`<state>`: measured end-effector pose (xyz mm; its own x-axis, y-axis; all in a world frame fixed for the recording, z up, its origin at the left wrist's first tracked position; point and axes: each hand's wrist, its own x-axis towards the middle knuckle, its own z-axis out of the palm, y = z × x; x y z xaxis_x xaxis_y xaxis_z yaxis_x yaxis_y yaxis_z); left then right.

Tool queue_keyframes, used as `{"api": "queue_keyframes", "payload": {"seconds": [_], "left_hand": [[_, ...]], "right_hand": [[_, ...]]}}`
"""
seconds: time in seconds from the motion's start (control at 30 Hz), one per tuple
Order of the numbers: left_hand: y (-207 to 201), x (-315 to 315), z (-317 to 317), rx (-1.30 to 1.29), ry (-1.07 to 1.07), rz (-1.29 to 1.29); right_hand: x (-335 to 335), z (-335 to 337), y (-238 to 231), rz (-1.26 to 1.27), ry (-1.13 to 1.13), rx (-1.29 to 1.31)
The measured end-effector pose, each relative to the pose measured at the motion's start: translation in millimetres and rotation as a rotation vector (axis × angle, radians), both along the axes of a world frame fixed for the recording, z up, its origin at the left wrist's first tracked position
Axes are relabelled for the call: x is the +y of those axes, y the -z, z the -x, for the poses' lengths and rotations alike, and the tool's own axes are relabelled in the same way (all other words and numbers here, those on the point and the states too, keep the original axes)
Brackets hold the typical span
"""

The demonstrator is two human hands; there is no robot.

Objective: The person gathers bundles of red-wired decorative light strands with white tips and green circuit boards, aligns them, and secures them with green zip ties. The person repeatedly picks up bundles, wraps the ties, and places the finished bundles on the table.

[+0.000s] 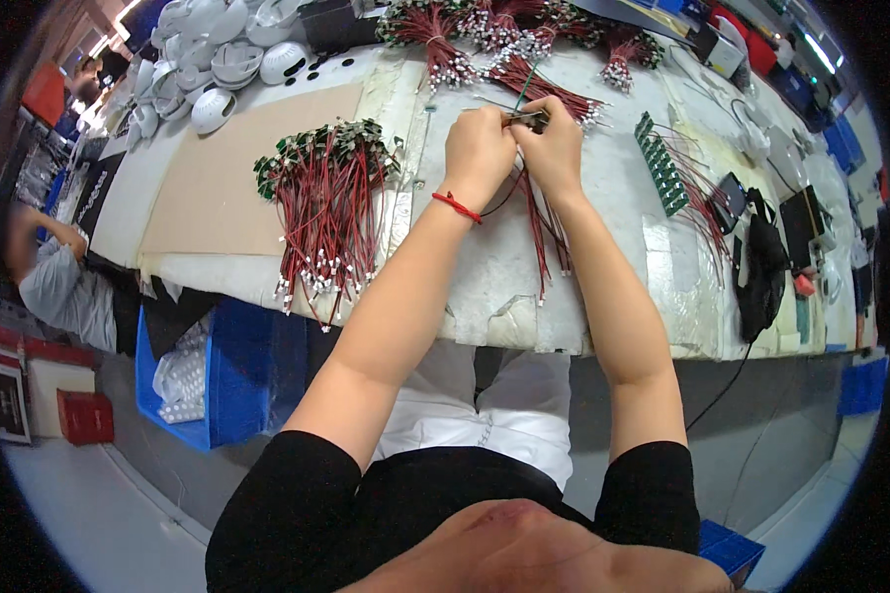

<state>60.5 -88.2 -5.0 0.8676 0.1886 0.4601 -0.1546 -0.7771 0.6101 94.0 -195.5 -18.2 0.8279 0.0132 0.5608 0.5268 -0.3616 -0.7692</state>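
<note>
My left hand (480,153) and my right hand (552,148) meet over the white-covered table, fingers closed in a pinch. Between their fingertips is a small dark circuit board (535,121), partly hidden by the fingers. A thin green strip (526,87) sticks up beyond it. Red and black wires (536,232) with small white plugs hang down below my hands toward the table's near edge. Just past my fingertips lies a bundle of red wires (554,91). Left of my hands is a big pile of small green boards with red wires (331,188).
On the right lie a strip of joined green boards (661,165) with red wires, a phone-like device (730,198) and a black bag (763,267). White dome housings (218,69) are heaped far left, beyond a cardboard sheet (237,178). A blue bin (237,371) stands below the table.
</note>
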Motion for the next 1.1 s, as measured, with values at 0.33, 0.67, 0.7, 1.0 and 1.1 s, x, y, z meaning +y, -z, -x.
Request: {"api": "queue_keyframes", "payload": {"seconds": [0.33, 0.67, 0.7, 1.0, 1.1], "left_hand": [[23.9, 4.2, -13.0, 0.008, 0.069, 0.164], [19.1, 0.6, -6.7, -0.012, -0.088, 0.087], [20.0, 0.3, -7.7, -0.022, -0.103, 0.087], [25.5, 8.8, -16.4, 0.106, -0.002, 0.196], [32.9, 4.7, -20.3, 0.039, -0.049, 0.161]], "right_hand": [[-24.9, -24.5, 11.1, -0.263, -0.528, 0.623], [-13.3, -32.5, 30.3, -0.008, -0.219, 0.238], [-10.2, -30.2, 29.6, 0.012, -0.206, 0.192], [-15.7, -21.0, 14.1, -0.233, -0.505, 0.667], [-19.5, -26.7, 20.6, -0.113, -0.518, 0.563]]}}
